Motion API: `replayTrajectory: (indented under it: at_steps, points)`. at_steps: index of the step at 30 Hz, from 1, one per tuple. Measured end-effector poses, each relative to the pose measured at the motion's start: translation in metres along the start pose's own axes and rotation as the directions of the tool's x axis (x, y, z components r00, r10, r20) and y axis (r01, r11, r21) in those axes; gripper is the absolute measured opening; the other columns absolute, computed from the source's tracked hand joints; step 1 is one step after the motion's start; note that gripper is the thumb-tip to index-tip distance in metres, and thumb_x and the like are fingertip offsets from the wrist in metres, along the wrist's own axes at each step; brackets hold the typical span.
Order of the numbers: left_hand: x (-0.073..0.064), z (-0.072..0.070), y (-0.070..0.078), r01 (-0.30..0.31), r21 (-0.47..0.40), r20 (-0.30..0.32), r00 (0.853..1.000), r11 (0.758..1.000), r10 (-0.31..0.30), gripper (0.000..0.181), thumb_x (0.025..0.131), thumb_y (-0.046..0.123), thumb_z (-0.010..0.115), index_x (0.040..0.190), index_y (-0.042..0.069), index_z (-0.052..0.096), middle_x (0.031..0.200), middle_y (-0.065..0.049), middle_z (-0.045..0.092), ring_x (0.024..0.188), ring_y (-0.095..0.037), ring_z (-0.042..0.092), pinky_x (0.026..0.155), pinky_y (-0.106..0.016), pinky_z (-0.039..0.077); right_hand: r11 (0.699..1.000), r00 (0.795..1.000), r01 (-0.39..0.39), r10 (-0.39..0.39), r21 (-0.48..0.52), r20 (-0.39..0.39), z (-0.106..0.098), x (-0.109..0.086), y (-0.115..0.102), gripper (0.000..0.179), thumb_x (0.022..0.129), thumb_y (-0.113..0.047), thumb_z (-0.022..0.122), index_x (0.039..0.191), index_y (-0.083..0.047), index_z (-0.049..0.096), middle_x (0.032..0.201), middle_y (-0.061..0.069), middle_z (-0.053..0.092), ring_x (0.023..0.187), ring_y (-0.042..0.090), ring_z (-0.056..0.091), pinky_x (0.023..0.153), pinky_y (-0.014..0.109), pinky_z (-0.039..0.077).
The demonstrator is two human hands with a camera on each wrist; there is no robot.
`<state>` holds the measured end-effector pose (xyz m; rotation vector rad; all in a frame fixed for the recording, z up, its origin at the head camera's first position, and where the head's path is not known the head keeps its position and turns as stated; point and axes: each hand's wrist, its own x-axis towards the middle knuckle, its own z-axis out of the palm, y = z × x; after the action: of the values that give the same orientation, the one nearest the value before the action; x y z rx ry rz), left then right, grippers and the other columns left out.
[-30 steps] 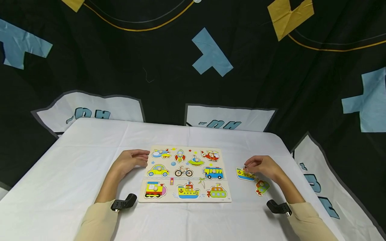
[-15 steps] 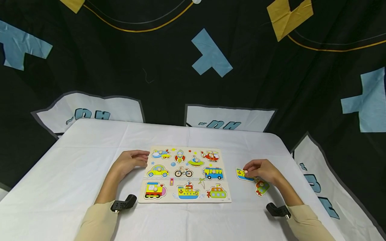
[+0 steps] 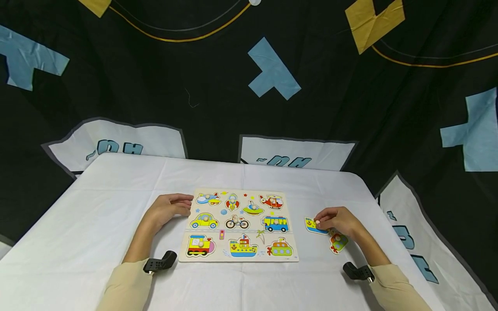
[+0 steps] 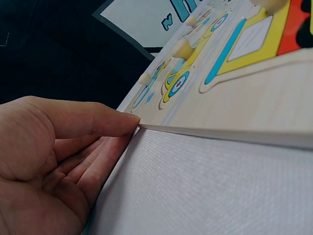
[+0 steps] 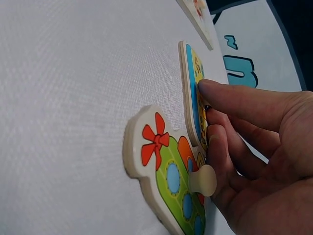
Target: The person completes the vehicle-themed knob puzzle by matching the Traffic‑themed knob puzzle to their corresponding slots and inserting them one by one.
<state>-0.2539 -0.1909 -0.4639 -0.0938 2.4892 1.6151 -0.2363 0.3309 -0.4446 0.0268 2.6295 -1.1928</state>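
A wooden peg puzzle board [image 3: 222,252] with vehicle pictures lies on the white table. My left hand [image 3: 166,209] holds its left edge; in the left wrist view the thumb [image 4: 98,119] and fingers meet at that edge. Right of the board, my right hand [image 3: 339,219] pinches the ship puzzle piece [image 3: 311,224]. Its fingers hide much of the piece, including the knob in the right wrist view. Close beside it lies the green submarine puzzle piece [image 5: 173,171], its round knob [image 5: 204,180] sticking up just below my fingers.
Knobbed pieces such as the bus [image 3: 276,223], the car [image 3: 204,220] and the train [image 3: 200,245] sit in the board. The white tablecloth [image 3: 241,285] spreads all around. A black cloth backdrop [image 3: 163,95] stands behind the table.
My right hand has moved slightly down and toward me onto the ship piece and stays there over the last half second. The left hand and the board have not moved.
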Motion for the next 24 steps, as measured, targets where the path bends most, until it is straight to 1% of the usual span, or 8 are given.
replayTrajectory:
  at_steps: [6,10,17,24]
  points:
    - [-0.0008,0.0007,-0.0008,0.011,-0.001,-0.002,1.0,1.0,-0.011,0.055,0.081,0.008,0.077,0.135,0.004,0.064,0.116,-0.011,0.075,0.101,-0.014,0.07,0.101,-0.04,0.047,1.0,1.0,-0.021,0.021,0.01,0.012,0.0002,0.0017,0.0005,0.027,0.081,-0.019,0.082,0.103,-0.005,0.076,0.086,0.002,0.072,0.085,0.018,0.062,0.078,0.032,0.046]
    - [-0.0012,0.0009,-0.001,0.012,0.004,-0.006,1.0,1.0,-0.012,0.055,0.081,0.009,0.077,0.135,0.004,0.064,0.116,-0.012,0.075,0.102,-0.015,0.07,0.103,-0.044,0.045,1.0,0.999,-0.029,0.029,0.011,0.016,0.0,0.0023,0.0001,0.027,0.081,-0.02,0.082,0.103,-0.005,0.076,0.086,0.001,0.072,0.085,0.018,0.062,0.078,0.033,0.046]
    - [-0.0013,0.0003,0.0,0.006,0.006,-0.007,1.0,1.0,-0.006,0.055,0.082,0.01,0.077,0.135,0.004,0.064,0.116,-0.012,0.075,0.101,-0.016,0.07,0.104,-0.044,0.045,0.999,0.999,-0.027,0.026,0.036,0.025,-0.0019,0.0034,-0.0012,0.027,0.08,-0.018,0.082,0.103,-0.003,0.076,0.085,0.001,0.073,0.085,0.018,0.063,0.079,0.032,0.047]
    - [-0.0012,0.0008,0.0015,0.002,0.008,-0.001,1.0,1.0,-0.002,0.056,0.081,0.009,0.077,0.135,0.004,0.064,0.117,-0.011,0.075,0.103,-0.017,0.07,0.103,-0.043,0.045,0.999,0.999,-0.027,0.026,0.032,0.039,-0.0031,0.0035,-0.0015,0.026,0.08,-0.017,0.081,0.101,-0.003,0.075,0.083,0.001,0.073,0.083,0.019,0.063,0.078,0.033,0.047]
